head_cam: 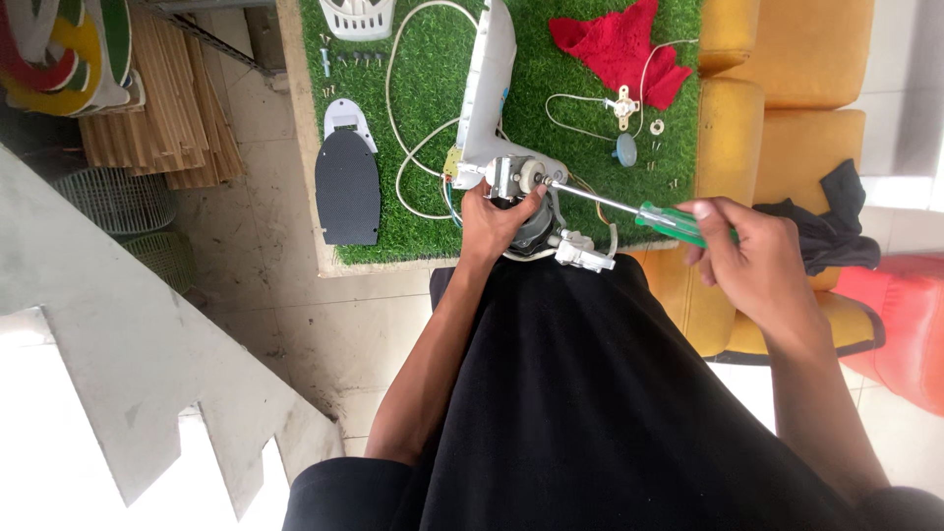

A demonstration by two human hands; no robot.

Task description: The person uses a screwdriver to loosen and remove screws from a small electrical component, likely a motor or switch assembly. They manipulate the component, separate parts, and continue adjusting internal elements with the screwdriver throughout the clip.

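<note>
My left hand [495,217] grips a small electric motor [526,192] at the near end of a long white plastic housing [489,88] lying on a green turf mat [433,211]. My right hand [752,261] holds a green-handled screwdriver [678,223]; its metal shaft points left and its tip touches the motor's white hub. A white wired part [583,252] hangs off the mat's near edge by the motor.
On the mat lie a black and white sole plate [347,182], a white cord [398,118], a red cloth [619,44], small white parts [622,106] and loose screws [356,59]. Yellow chairs [787,88] with a black cloth [836,226] stand right. Wooden slats [172,98] lie left.
</note>
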